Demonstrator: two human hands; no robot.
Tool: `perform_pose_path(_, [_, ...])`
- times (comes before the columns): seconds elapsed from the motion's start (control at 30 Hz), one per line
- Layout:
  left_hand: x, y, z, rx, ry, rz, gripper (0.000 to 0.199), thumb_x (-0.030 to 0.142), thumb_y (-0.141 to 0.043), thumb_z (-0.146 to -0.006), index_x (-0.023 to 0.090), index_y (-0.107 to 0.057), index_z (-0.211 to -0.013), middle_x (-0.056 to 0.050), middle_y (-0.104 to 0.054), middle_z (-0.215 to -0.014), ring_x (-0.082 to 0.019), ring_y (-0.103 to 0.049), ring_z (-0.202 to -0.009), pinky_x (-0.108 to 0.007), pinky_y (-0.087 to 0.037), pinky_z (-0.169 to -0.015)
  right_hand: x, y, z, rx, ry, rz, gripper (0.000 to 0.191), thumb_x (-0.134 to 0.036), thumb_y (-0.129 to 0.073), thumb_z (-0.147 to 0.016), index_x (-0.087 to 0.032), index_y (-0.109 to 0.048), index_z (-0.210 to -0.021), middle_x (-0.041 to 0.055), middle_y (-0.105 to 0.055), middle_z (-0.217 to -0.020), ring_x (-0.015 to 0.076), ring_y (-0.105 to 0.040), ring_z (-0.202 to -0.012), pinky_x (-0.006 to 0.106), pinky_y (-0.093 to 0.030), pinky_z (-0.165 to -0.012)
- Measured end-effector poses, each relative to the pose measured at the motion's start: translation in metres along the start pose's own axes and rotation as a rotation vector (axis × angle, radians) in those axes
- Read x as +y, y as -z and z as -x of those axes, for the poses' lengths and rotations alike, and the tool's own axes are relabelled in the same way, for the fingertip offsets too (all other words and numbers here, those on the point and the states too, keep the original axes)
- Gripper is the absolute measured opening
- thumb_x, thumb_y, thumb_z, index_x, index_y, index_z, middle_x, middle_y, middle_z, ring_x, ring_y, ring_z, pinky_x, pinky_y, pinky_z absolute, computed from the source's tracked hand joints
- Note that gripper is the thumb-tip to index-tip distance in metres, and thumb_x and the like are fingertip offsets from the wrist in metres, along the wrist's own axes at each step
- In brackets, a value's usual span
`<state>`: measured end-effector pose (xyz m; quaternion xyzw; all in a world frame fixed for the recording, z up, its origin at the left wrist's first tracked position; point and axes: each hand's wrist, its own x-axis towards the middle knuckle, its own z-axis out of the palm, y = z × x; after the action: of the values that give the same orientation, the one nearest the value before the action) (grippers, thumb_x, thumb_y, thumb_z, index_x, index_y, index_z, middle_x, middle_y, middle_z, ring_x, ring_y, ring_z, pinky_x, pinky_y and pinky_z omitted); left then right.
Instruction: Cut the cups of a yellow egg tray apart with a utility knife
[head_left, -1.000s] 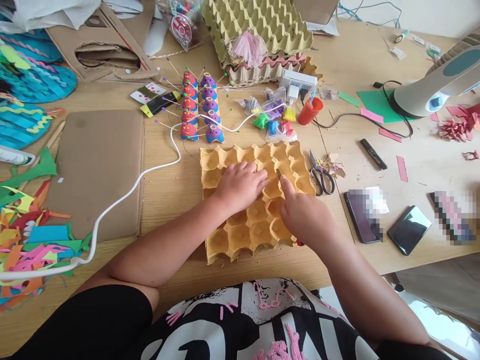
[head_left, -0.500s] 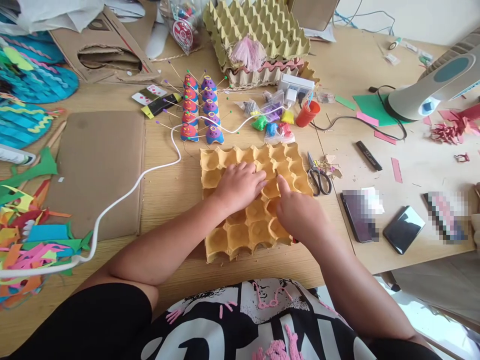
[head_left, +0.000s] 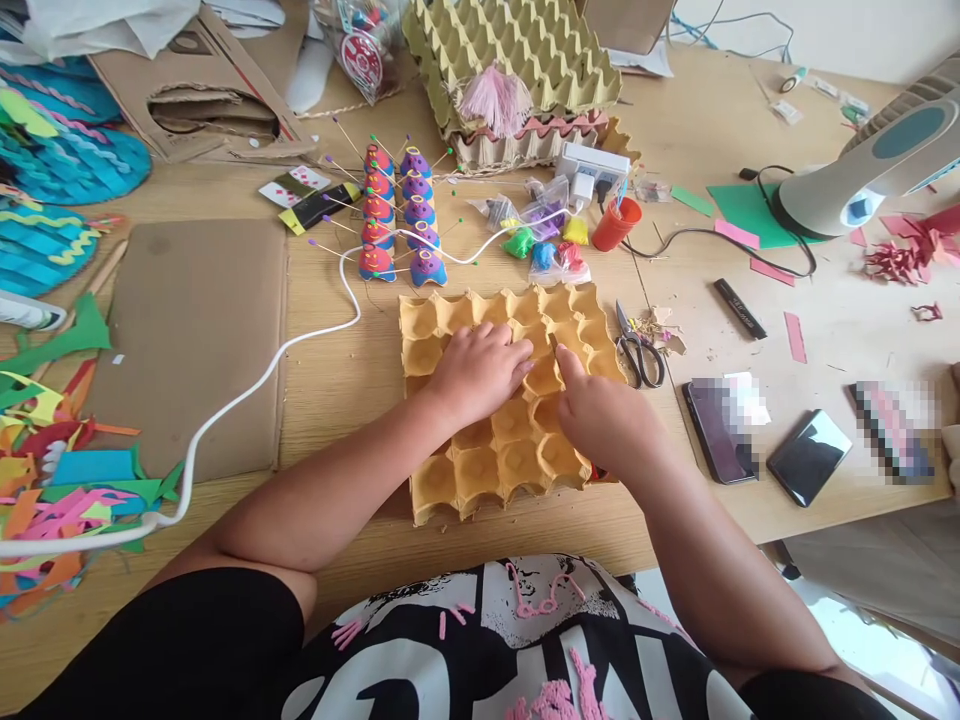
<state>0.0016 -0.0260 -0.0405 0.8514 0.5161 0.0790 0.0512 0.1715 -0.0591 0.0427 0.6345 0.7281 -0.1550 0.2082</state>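
Observation:
A yellow-orange cardboard egg tray (head_left: pixel 435 480) lies in front of me on the table. My left hand (head_left: pixel 486 368) rests on its middle, fingers bent down over the ridges and gripping them. My right hand (head_left: pixel 604 415) is closed around a knife (head_left: pixel 553 343); its thin dark tip shows beyond my index finger, on the tray's cups right of centre. A bit of red shows below the palm, and the rest of the handle is hidden. Black-handled scissors (head_left: pixel 640 358) lie just right of the tray, beside small scraps.
Behind the tray stand two rows of painted egg-carton figures (head_left: pixel 427 265) with pins. A white cable (head_left: pixel 277 365) crosses the left side, over a cardboard sheet (head_left: pixel 199 330). Stacked egg trays (head_left: pixel 517 50), a red cup (head_left: pixel 616 224) and a phone (head_left: pixel 716 430) surround the work spot.
My right hand has shifted slightly right and toward me, and the knife tip shows a little more. My left hand and the tray stay in place.

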Motion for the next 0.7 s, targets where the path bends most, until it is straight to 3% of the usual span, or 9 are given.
perform_pose_path(0.1, [0.001,0.001,0.001,0.008,0.003,0.003,0.028,0.044,-0.052,-0.109,0.024,-0.071,-0.109,-0.009,-0.071,-0.107,-0.031,-0.065,-0.107,-0.042,-0.045,-0.084,-0.001,-0.001,-0.002,0.010,0.002,-0.001,0.073,-0.023,-0.034,-0.102,-0.012,-0.022,-0.173,0.0157,-0.081,-0.105,0.0309,-0.078,-0.095,0.038,-0.049,-0.068])
perform_pose_path(0.33, [0.001,0.002,0.001,0.011,-0.007,0.014,0.026,0.043,-0.053,-0.109,0.023,-0.071,-0.107,-0.008,-0.071,-0.107,-0.029,-0.065,-0.106,-0.040,-0.045,-0.084,-0.001,-0.008,0.021,-0.083,-0.018,0.049,0.071,-0.021,-0.030,-0.105,-0.010,-0.018,-0.174,0.0112,-0.079,-0.085,0.0268,-0.077,-0.078,0.035,-0.047,-0.061])
perform_pose_path(0.57, [0.001,0.001,0.000,-0.008,0.008,0.032,0.025,0.043,-0.054,-0.109,0.025,-0.071,-0.108,-0.009,-0.071,-0.108,-0.030,-0.064,-0.109,-0.042,-0.045,-0.088,-0.005,-0.004,0.004,-0.021,-0.014,0.048,0.071,-0.026,-0.033,-0.105,-0.012,-0.021,-0.174,0.0143,-0.081,-0.099,0.0294,-0.078,-0.092,0.036,-0.049,-0.065])
perform_pose_path(0.7, [0.001,0.001,0.001,-0.001,0.012,0.033,0.025,0.043,-0.054,-0.108,0.025,-0.071,-0.107,-0.009,-0.071,-0.108,-0.029,-0.064,-0.108,-0.041,-0.045,-0.087,-0.003,-0.006,0.008,-0.025,-0.012,0.044,0.071,-0.025,-0.032,-0.105,-0.011,-0.021,-0.173,0.0125,-0.081,-0.095,0.0273,-0.077,-0.087,0.035,-0.048,-0.063])
